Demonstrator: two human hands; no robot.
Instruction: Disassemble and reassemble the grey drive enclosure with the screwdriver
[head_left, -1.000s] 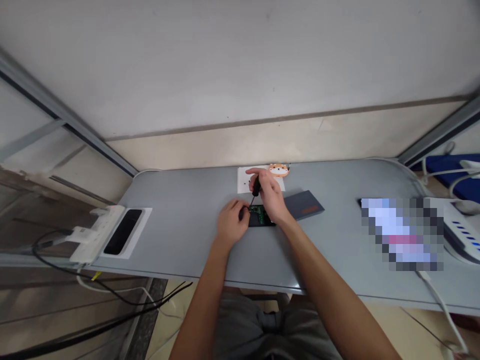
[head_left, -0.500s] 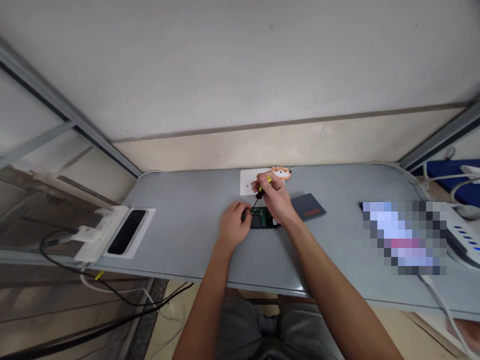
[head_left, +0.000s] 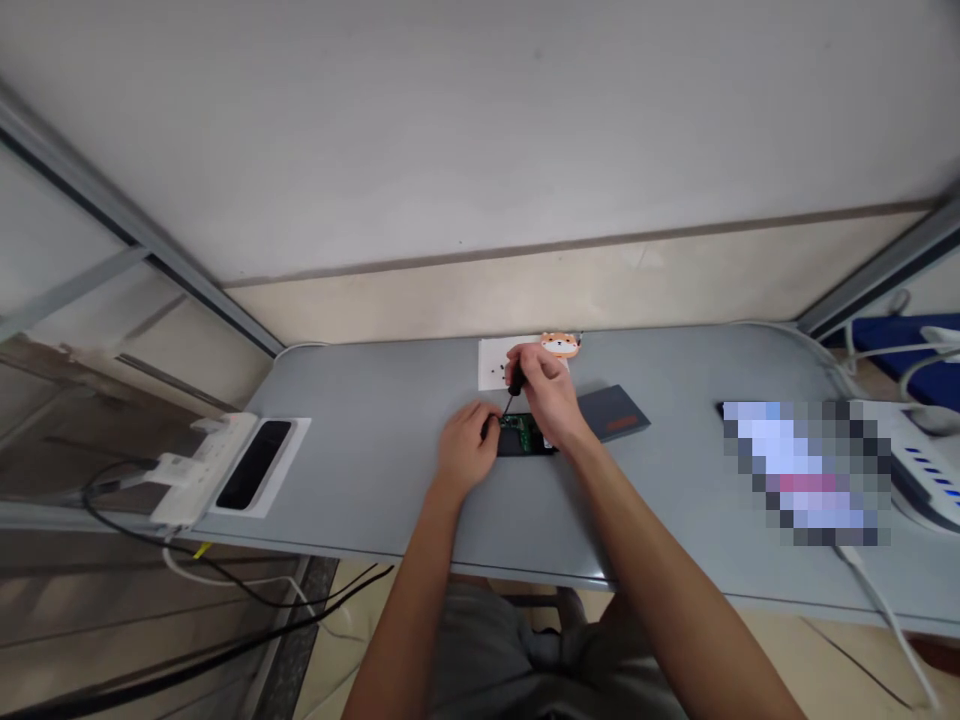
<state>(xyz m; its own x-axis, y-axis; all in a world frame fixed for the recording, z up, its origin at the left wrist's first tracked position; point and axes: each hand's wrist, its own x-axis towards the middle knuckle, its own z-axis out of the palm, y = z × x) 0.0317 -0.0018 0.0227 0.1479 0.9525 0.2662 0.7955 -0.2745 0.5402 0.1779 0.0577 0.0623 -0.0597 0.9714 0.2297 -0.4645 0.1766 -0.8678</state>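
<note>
A small black device with its green circuit board exposed lies flat on the grey desk. My left hand is closed on the left end of its casing, fingertips at the upper corner. In my right hand is a screwdriver, gripped by its dark handle. Its thin shaft slants down to the board's upper left part; whether the tip sits in a screw is too small to tell. A dark grey flat cover with reddish lettering lies just right of the device, partly behind my right forearm.
Behind my hands is white paper bearing tiny dark bits, beside an orange cartoon animal item. A phone and power strip occupy the left; a blurred-out screen and white device with cables are right.
My right hand has rolled around the screwdriver handle, hiding its yellow part. The screwdriver stays angled at the same board corner, and my left hand keeps its place.
</note>
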